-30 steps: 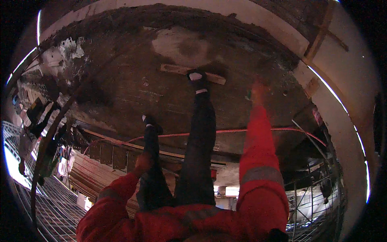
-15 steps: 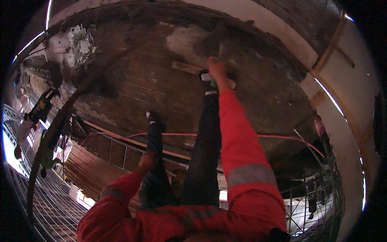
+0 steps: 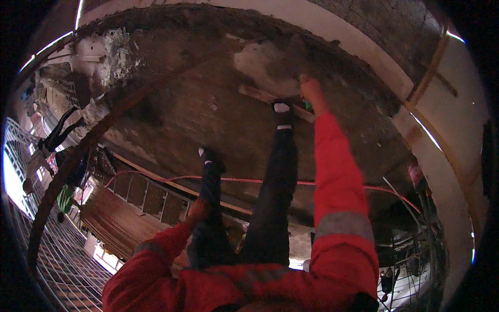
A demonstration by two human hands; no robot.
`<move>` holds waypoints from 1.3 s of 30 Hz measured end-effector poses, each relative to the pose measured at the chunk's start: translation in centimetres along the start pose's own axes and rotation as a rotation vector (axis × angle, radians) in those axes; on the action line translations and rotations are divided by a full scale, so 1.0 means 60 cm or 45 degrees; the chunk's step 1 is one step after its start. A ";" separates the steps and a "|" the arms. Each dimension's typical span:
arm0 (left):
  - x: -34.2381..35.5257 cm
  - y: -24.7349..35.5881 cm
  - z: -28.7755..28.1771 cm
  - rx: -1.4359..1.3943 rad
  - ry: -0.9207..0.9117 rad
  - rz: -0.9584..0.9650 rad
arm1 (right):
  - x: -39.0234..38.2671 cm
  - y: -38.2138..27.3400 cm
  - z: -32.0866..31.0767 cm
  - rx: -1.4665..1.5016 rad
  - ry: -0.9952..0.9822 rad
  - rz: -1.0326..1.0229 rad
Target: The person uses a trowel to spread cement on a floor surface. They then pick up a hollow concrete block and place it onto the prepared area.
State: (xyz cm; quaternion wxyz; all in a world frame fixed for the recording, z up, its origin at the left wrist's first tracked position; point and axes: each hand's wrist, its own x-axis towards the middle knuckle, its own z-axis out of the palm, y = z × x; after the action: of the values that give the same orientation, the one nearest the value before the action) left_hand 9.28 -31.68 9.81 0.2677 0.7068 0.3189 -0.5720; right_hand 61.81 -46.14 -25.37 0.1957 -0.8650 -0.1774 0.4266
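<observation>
My right hand is stretched far forward, closed round a tool with a green handle. The tool's working end blurs into the dark ground, so its kind is unclear. Just left of that hand, my right shoe is beside a narrow wooden board lying on the dirty, rough floor. My left hand rests against my left trouser leg near the knee, its fingers dim and apparently lying along the cloth. It seems to hold nothing.
A red hose crosses the floor behind my feet. Metal bar mesh fills the lower left, near stacked brown planks. Co-workers stand at the left, one in green. A pale low wall curves along the far side.
My right hand has shifted right and slightly back with the green-handled tool. The whole view has swung a little, moving my feet and the hose across the picture. My left hand stays on the leg.
</observation>
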 end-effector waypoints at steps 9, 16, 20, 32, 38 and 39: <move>-0.023 -0.024 0.033 0.079 0.016 0.036 | 0.046 -0.060 -0.030 0.173 -0.271 -0.267; -0.026 -0.001 0.031 0.130 -0.061 0.045 | 0.114 -0.072 -0.168 0.173 -0.626 0.176; -0.008 -0.021 0.055 0.034 -0.076 0.123 | 0.180 -0.089 -0.170 -0.010 -0.581 0.047; 0.056 0.412 -0.634 -0.253 1.643 1.247 | -0.051 0.169 0.008 0.317 0.160 0.224; 0.017 0.480 -0.719 -0.727 1.526 1.486 | 0.005 0.259 0.220 0.515 0.630 0.130; 0.020 0.476 -0.723 -0.639 1.566 1.407 | 0.003 0.169 0.265 0.398 0.575 0.077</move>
State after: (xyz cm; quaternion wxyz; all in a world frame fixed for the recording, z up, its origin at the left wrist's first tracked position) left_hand 58.75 -17.92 17.81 0.4354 0.8645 0.1345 0.2119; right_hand 50.49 -51.80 -39.37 0.3485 -0.9025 -0.0355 0.2507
